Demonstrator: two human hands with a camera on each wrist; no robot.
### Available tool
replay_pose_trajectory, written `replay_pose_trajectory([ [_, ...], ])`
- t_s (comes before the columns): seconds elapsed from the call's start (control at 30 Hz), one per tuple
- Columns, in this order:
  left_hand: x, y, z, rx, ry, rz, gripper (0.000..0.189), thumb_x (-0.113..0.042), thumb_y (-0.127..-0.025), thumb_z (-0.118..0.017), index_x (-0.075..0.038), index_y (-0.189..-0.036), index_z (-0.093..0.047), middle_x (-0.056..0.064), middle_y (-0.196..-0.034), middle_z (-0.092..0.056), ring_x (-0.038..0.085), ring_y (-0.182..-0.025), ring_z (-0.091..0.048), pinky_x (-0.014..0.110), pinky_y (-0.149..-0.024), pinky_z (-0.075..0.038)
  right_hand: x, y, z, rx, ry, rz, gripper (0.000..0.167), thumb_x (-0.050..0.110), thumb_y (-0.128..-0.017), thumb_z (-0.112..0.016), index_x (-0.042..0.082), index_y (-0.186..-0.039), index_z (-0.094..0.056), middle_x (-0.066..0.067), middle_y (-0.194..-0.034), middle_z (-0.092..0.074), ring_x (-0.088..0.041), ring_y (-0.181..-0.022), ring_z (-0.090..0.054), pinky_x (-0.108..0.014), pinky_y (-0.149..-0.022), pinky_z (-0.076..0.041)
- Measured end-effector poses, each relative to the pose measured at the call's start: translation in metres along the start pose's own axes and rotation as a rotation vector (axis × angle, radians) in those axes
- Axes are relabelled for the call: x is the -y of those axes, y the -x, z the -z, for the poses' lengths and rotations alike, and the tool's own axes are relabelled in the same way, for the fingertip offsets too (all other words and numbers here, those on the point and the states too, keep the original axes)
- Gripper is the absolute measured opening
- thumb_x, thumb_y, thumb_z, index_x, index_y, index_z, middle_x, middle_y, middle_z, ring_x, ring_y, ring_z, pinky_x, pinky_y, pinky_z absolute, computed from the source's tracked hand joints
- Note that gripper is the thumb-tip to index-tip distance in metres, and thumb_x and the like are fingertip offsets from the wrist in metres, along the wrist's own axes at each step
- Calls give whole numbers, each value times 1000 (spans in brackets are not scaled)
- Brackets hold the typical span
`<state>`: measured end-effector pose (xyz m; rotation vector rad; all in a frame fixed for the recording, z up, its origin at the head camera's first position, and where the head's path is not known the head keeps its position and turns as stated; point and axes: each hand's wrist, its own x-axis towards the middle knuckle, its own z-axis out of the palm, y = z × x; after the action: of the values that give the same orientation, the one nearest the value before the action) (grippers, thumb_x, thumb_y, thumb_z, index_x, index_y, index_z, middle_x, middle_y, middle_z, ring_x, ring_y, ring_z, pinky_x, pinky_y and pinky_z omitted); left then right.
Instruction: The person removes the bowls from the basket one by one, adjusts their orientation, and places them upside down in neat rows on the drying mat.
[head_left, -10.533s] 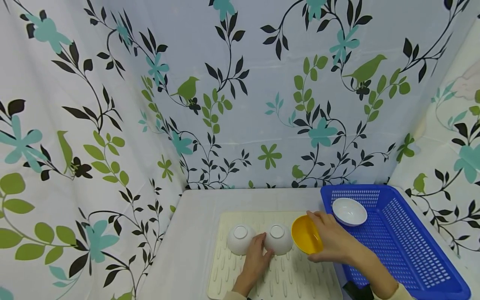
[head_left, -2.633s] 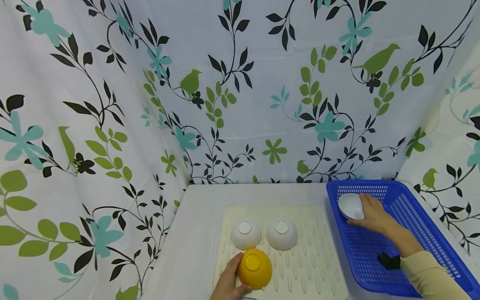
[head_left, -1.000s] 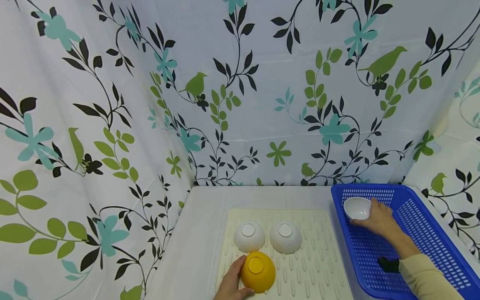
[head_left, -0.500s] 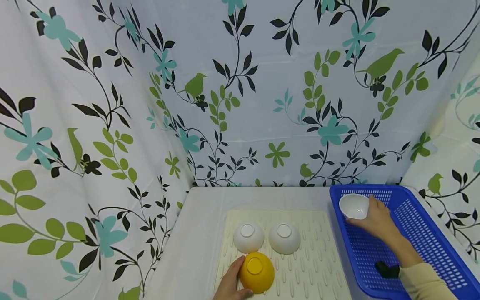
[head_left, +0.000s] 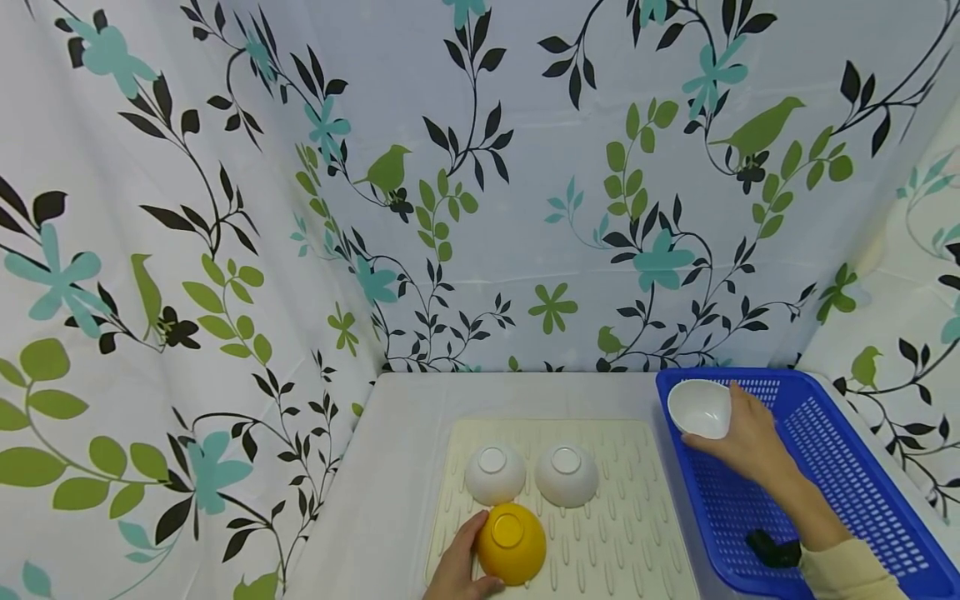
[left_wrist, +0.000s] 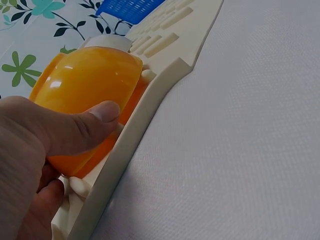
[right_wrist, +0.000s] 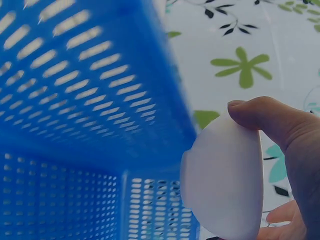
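My right hand (head_left: 746,437) pinches a white bowl (head_left: 699,408) by its rim, thumb on one side and fingers on the other. The bowl is over the far left corner of the blue basket, its inside facing the head camera; the right wrist view shows its outer wall (right_wrist: 225,180) and foot. On the cream ridged mat (head_left: 622,517), a yellow bowl (head_left: 512,546) lies upside down. My left hand (head_left: 461,567) grips its left side, thumb on the near wall. Behind it two white bowls, one left (head_left: 495,473) and one right (head_left: 567,475), stand upside down side by side.
The blue perforated basket (head_left: 847,492) stands right of the mat, its walls raised around my right forearm. A black strap-like thing (head_left: 772,550) shows by the right wrist. Patterned curtains (head_left: 480,208) hang behind and beside the white-covered table (head_left: 375,500).
My right hand has raised the white bowl and drawn it left toward the basket's edge. Earlier it held the yellow bowl, now upside down on the mat. My left hand stays on the yellow bowl lately.
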<state>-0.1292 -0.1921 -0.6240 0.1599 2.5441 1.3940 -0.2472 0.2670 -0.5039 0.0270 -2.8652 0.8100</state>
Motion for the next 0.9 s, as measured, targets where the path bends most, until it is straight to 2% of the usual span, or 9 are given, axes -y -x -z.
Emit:
replay_pose_trajectory([
  [0.27,-2,1,0,5,-5,2,99,-24,-74,-87,-12,-155,-31,15,-160,-37,43,-145,-37,66,-118,-29,25,10,4,22,-6,32,127,50,-74,-82,-13,-154,-7,-45,-148,-27,-64,-129,-31,-84,-95,-37],
  [0.53,-5,0,-1,8,-9,13,101,-23,-74,-88,-11,-155,-30,15,-161,-35,43,-146,-36,67,-118,-28,47,21,4,-2,-24,107,123,46,-71,-86,-13,-153,-16,-42,-147,-32,-62,-128,-35,-80,-89,-46],
  [0.77,-6,-2,0,-11,-132,-76,99,-26,-74,-88,-1,-153,-33,21,-156,-35,46,-140,-42,65,-113,-36,56,27,-3,21,-36,118,123,48,-69,-87,-10,-154,-19,-39,-149,-32,-62,-130,-35,-79,-88,-48],
  [0.9,-7,-2,0,-15,-175,-91,99,-26,-74,-88,2,-152,-34,20,-152,-37,44,-136,-46,63,-111,-40,61,33,-8,28,-46,131,125,51,-68,-87,-8,-155,-19,-37,-150,-33,-60,-131,-35,-77,-87,-50],
])
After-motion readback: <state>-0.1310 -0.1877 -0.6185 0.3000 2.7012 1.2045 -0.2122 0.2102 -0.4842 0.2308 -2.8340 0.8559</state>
